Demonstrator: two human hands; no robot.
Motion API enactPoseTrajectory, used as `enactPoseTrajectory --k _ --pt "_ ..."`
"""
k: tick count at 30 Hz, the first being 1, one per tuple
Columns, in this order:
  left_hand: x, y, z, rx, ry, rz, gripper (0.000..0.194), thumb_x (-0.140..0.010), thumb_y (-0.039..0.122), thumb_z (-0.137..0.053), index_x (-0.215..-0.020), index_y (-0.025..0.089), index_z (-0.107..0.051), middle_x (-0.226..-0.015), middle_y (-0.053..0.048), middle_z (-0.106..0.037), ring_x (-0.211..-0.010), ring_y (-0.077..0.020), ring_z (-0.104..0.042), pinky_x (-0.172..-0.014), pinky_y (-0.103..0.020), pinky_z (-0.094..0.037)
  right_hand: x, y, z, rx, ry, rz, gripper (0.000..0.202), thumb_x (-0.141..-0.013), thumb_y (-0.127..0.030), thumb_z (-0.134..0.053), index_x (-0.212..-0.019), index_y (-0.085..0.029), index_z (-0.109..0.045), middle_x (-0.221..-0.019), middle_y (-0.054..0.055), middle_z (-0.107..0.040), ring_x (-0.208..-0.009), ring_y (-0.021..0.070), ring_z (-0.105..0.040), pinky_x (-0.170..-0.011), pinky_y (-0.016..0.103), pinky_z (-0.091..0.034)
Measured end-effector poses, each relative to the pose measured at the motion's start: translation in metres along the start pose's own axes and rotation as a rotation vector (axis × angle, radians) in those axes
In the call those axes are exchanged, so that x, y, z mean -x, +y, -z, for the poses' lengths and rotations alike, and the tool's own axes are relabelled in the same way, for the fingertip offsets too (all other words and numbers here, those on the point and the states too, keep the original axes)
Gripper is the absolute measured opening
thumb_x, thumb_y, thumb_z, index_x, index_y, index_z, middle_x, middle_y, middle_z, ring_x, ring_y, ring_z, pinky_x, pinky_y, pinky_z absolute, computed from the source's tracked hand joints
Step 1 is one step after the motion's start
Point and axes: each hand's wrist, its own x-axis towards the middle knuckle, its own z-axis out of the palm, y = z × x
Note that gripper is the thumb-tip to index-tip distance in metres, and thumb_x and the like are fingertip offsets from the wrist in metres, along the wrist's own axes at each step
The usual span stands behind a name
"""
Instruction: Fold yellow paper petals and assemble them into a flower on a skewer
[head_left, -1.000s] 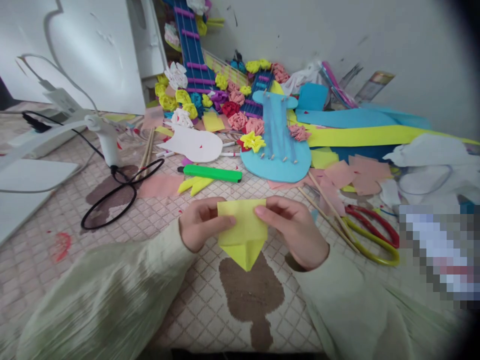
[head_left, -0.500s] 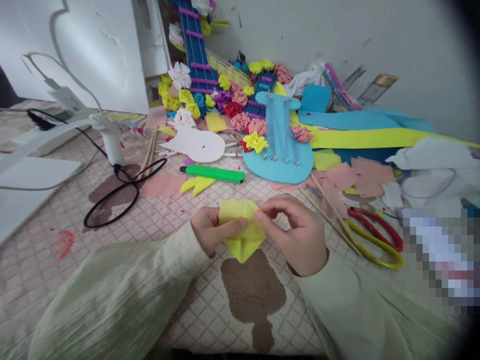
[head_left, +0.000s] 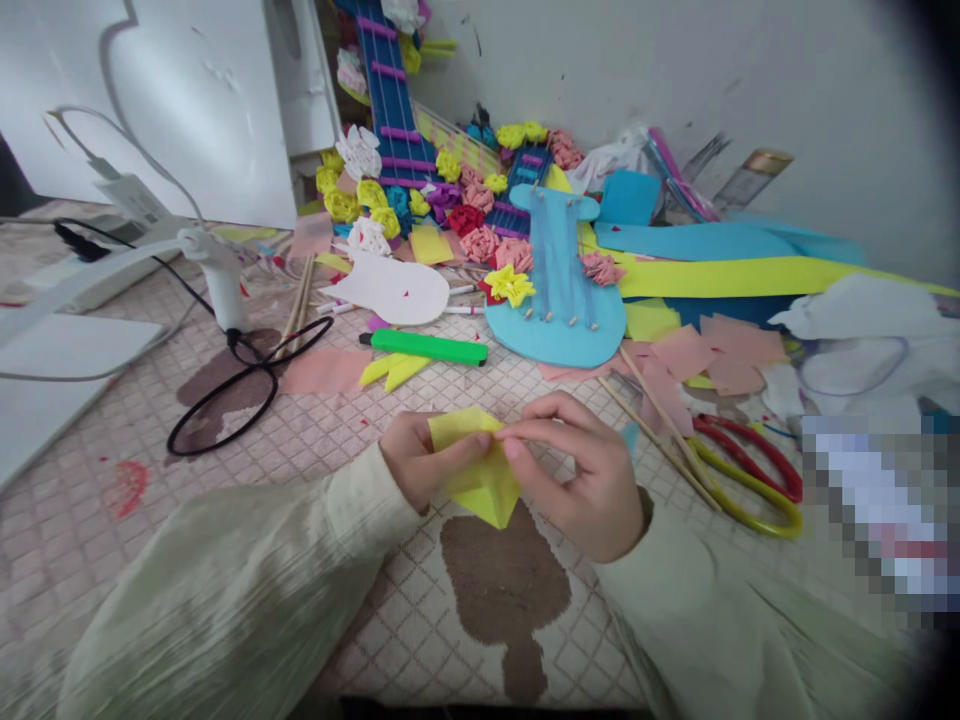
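Note:
A creased yellow paper (head_left: 484,490) is held up above the cloth, its pointed corner hanging down. My left hand (head_left: 420,455) pinches it from the left, thumb lying across its front. From the right, the thumb and index finger of my right hand (head_left: 581,475) close on the paper's upper right edge, near my left thumb. Behind the hands lie a green cutter (head_left: 429,347) and yellow strips (head_left: 397,370). A light blue paper guitar shape (head_left: 559,335) with a yellow flower stands farther back.
Red-and-yellow-handled scissors (head_left: 750,500) and wooden sticks (head_left: 667,440) lie right. A white glue gun (head_left: 221,280) with a looped black cable (head_left: 172,425) is left. Pink paper squares (head_left: 742,350), crepe flowers (head_left: 465,218) and a blue paper strip (head_left: 697,240) fill the back.
My right hand has moved left across the paper's upper edge, toward my left thumb. The paper's top has folded inward and its lower point has shifted slightly right.

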Motion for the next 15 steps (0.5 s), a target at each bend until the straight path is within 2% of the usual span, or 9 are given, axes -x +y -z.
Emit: enactPoseTrajectory --k 4,8,11,15 --pt "0.0019 0.0007 -0.0015 -0.086 -0.016 -0.066 0.019 -0.064 0.029 -0.059 -0.062 0.01 -0.057 -0.052 0.002 -0.05 -0.046 -0.0062 -0.043 -0.042 -0.015 -0.033 -0.0008 0.0023 0.0004 -0.138 -0.048 -0.173 0.012 -0.072 -0.02 -0.057 -0.082 -0.016 -0.062 -0.074 0.003 -0.056 -0.069 0.0131 -0.053 -0.064 0.029 -0.045" --pt "0.0055 0.0038 -0.0042 -0.156 -0.022 -0.115 0.02 -0.066 0.029 -0.057 -0.059 0.011 -0.054 -0.05 0.004 -0.046 -0.045 -0.0046 -0.039 -0.04 -0.014 -0.029 -0.0011 0.0068 -0.0023 -0.313 -0.162 -0.373 0.011 -0.07 -0.027 -0.06 -0.073 -0.017 -0.061 -0.07 0.002 -0.06 -0.066 0.013 -0.054 -0.058 0.027 -0.046" --pt "0.0063 0.0034 -0.0041 -0.212 -0.012 -0.144 0.022 -0.065 0.03 -0.057 -0.056 0.011 -0.052 -0.048 0.004 -0.043 -0.043 -0.0043 -0.036 -0.037 -0.014 -0.027 -0.0015 0.0087 -0.0032 -0.424 -0.174 -0.503 0.012 -0.069 -0.03 -0.061 -0.07 -0.017 -0.062 -0.068 0.001 -0.061 -0.064 0.012 -0.054 -0.056 0.024 -0.045" --pt "0.0069 0.0008 -0.004 -0.278 0.005 -0.167 0.02 -0.066 0.029 -0.054 -0.059 0.01 -0.054 -0.048 0.004 -0.043 -0.043 -0.0043 -0.035 -0.037 -0.015 -0.027 -0.0013 0.0095 -0.0026 -0.506 -0.172 -0.582 0.016 -0.068 -0.034 -0.062 -0.071 -0.019 -0.063 -0.068 0.001 -0.061 -0.063 0.0117 -0.054 -0.054 0.023 -0.044"
